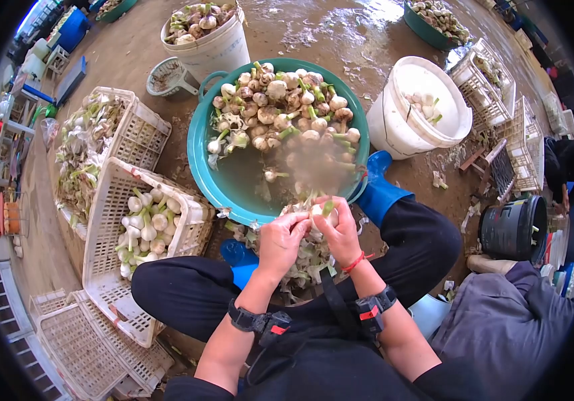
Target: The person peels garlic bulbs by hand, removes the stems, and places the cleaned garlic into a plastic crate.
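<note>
In front of my lap, my right hand (pixel 342 235) is wrapped round a garlic bulb (pixel 327 212) with a short green stem. My left hand (pixel 283 242) has its thumb and fingers pinched at the near left side of this bulb, where the outer skin is; exactly what the fingertips grip is partly hidden. Just beyond both hands stands a round green basin (pixel 195 160) with murky water and many dirty garlic bulbs (pixel 277 100). Loose garlic skins (pixel 309 262) lie in a heap below my hands, between my knees.
At left, a tilted white crate (pixel 103 230) holds cleaned garlic; another crate (pixel 141 130) holds trimmings. A white bucket (pixel 390 113) with several peeled bulbs stands right of the basin. Behind are a full bucket (pixel 223 50) and a green strainer (pixel 166 83). A black bucket (pixel 504 230) is at right.
</note>
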Motion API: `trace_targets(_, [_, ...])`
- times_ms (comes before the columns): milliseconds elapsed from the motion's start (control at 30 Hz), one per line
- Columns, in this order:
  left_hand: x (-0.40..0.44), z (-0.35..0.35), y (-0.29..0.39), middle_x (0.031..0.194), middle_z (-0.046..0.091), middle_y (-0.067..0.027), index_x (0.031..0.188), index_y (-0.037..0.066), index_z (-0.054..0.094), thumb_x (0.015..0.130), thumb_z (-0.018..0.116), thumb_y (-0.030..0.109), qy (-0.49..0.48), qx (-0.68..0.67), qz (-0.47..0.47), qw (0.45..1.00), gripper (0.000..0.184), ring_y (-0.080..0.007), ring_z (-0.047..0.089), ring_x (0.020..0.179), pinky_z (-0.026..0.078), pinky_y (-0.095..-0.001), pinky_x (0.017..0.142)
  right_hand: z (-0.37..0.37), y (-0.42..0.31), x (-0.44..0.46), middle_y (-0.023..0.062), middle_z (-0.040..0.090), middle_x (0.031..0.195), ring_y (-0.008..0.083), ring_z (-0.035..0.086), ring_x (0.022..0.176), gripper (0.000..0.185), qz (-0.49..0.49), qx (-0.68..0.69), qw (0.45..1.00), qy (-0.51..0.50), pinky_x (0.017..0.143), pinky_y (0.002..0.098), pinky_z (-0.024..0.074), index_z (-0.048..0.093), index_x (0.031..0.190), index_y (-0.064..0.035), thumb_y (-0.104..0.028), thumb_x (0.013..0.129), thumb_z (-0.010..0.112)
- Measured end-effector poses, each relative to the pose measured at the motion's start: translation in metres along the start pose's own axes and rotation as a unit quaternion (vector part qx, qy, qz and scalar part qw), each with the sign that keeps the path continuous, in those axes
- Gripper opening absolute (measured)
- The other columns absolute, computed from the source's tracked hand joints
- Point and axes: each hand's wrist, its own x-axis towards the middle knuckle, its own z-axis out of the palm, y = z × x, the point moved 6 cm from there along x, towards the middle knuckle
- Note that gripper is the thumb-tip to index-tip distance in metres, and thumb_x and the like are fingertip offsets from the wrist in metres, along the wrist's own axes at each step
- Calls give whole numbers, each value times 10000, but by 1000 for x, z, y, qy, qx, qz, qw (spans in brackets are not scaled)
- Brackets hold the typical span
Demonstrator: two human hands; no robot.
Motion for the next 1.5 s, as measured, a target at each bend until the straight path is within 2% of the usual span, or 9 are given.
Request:
trace_targets(400, [-13,27,-47,646,596,-10,765,-11,607,794,549,31,-257,94,-87,958,78,-104,571,601,486,-228,591,0,3,-2,55,487,1192,158,478,1042,242,123,471,870,-83,897,306,370,578,1055,-40,-222,909,516])
trace_targets(500, [-9,5,-15,700,626,-30,816,-46,611,813,569,1,39,-295,-128,946,63,-106,599,641,514,-244,657,-12,15,-3,72,498,1077,176,519,980,212,112,109,988,3,815,276,420,605,1025,-27,-149,853,587])
trace_targets(800, [0,-3,-26,623,600,-33,757,-24,613,799,559,31,-12,-49,-82,995,88,-64,540,544,445,-208,523,-5,-20,-14,120,497,1141,237,527,1054,193,-125,-73,989,-1,866,303,443,618,961,-18,-33,773,657])
trace_targets(1000, [-8,13,-77,709,591,-24,845,21,600,787,576,104,-208,78,-156,962,103,-88,555,620,458,-223,555,0,9,-13,165,513,1184,261,501,1113,173,129,488,863,-5,945,414,388,518,1030,-69,-168,917,432])
trace_targets(1100, [-6,21,-41,1084,509,-43,1232,101,378,841,567,166,-79,-415,-195,885,439,-104,540,909,491,-276,739,14,24,-14,135,492,1226,249,509,1090,244,205,539,817,-3,898,395,420,497,1023,-77,-258,949,350])
trace_targets(1167, [-2,31,-55,1045,529,-37,1163,68,463,862,559,187,-123,-295,-171,932,338,-119,547,866,486,-271,712,22,42,-13,102,469,1259,249,519,1073,353,221,645,728,-72,881,445,440,494,1061,-65,-337,965,292])
trace_targets(1300, [23,-7,-56,970,562,-82,1027,18,572,893,527,264,155,188,185,952,283,-150,561,753,469,-279,712,19,27,-9,93,518,1149,260,559,964,363,379,544,746,-65,843,557,459,489,1059,-74,-367,962,299])
trace_targets(1400, [32,35,-91,1010,589,-121,978,2,598,878,538,250,-69,-226,-48,971,273,-181,577,780,452,-268,745,25,38,-6,79,542,1055,243,565,941,303,424,461,769,-124,824,524,484,489,1062,-81,-332,956,356])
trace_targets(1500, [53,33,-103,857,624,-144,912,19,618,868,537,220,-118,-18,-26,993,222,-188,592,782,459,-279,709,13,36,18,73,556,1016,228,573,920,292,442,255,841,-180,780,470,517,496,1086,-80,-316,945,398])
